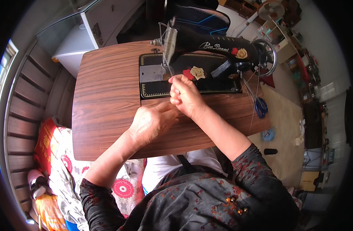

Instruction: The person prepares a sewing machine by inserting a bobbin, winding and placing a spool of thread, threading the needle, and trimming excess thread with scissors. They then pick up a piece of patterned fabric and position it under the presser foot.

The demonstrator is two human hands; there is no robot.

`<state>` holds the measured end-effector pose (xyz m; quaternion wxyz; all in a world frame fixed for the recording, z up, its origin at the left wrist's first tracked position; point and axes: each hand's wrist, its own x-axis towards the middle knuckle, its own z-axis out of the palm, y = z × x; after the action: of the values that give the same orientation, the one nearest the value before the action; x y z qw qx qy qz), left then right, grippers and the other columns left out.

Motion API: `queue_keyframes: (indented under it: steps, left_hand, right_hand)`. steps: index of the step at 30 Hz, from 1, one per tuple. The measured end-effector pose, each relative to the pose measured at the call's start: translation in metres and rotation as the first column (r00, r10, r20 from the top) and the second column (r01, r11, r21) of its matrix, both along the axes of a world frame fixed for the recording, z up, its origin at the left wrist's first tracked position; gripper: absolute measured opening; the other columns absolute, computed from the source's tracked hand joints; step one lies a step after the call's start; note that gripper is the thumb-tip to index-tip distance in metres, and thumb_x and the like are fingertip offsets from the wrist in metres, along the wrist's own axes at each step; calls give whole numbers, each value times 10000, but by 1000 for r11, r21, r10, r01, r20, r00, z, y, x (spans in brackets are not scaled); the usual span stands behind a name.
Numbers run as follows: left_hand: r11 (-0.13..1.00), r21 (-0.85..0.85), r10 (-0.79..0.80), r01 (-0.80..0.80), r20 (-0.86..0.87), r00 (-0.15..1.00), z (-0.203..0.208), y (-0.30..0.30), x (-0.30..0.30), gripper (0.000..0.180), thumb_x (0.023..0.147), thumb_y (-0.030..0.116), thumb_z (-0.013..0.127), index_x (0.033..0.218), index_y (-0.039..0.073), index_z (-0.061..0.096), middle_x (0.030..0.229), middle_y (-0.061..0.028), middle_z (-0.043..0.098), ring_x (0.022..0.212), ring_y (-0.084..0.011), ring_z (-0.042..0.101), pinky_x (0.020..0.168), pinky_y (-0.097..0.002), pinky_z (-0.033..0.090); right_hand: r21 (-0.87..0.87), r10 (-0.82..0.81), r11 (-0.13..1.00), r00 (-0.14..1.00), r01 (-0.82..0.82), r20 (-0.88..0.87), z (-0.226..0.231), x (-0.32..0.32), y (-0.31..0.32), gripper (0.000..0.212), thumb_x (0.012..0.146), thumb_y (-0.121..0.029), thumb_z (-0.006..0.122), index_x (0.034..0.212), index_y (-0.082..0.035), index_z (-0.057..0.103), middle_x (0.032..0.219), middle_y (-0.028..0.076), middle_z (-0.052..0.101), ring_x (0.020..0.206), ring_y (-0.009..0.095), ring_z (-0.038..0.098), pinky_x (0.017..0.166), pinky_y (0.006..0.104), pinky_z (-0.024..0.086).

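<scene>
Fingers (176, 79) of the right hand (186, 96), the nearer, apparently pinching a pale thread (169, 68) that slants forward-left from them toward the sewing machine (218, 46); left hand (151, 121) behind-left, finger closure indeterminable.

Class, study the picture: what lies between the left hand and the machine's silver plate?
The head view shows a strip of tabletop, then the front of the black bed, between the left hand and the silver plate.

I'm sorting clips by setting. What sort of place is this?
Probably a home sewing corner: there's a black sewing machine on a wood-grain table, with flower-patterned cloth below and an electric fan beyond.
</scene>
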<state>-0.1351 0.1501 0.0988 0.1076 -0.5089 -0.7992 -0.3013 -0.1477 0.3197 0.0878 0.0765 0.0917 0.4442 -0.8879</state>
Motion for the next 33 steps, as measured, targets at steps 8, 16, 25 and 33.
queue_keyframes:
  steps: [8, 16, 25, 33]
  left_hand:
    - [967, -158, 183, -199, -111, 977, -15, 16, -67, 397, 721, 28, 578, 1112, 90, 557, 987, -75, 584, 828, -274, 615, 677, -372, 518]
    - [925, 45, 367, -377, -363, 856, -26, 21, -109, 356, 764, 15, 533, 1111, 78, 579, 1172, -27, 549, 879, -230, 593, 691, -347, 522]
    - [960, 30, 278, -280, -253, 927, -28, 19, -88, 371, 772, 22, 539, 1131, 105, 592, 1201, -34, 563, 872, -235, 616, 688, -343, 527]
    - [970, 185, 105, -156, 260, 960, -21, 28, -65, 119, 810, 50, 582, 920, 62, 624, 842, -138, 634, 763, -326, 623, 638, -360, 495]
  right_hand:
    - [812, 199, 528, 894, 248, -403, -30, -12, 24, 82, 874, -67, 596, 855, -4, 646, 729, -31, 627, 695, 16, 504, 617, 202, 436]
    - [813, 18, 242, 835, 530, -550, -32, -62, 42, 106, 819, -127, 636, 784, -30, 662, 669, 62, 653, 597, 85, 586, 548, 239, 446]
    - [896, 446, -62, 815, 441, -370, -18, -27, 13, 83, 779, -122, 595, 726, -108, 657, 722, 103, 638, 677, 278, 631, 555, 358, 490]
    - [864, 209, 373, 876, 338, -434, -11, 0, 26, 83, 781, -115, 608, 761, -48, 653, 682, 137, 628, 636, 235, 626, 559, 341, 475]
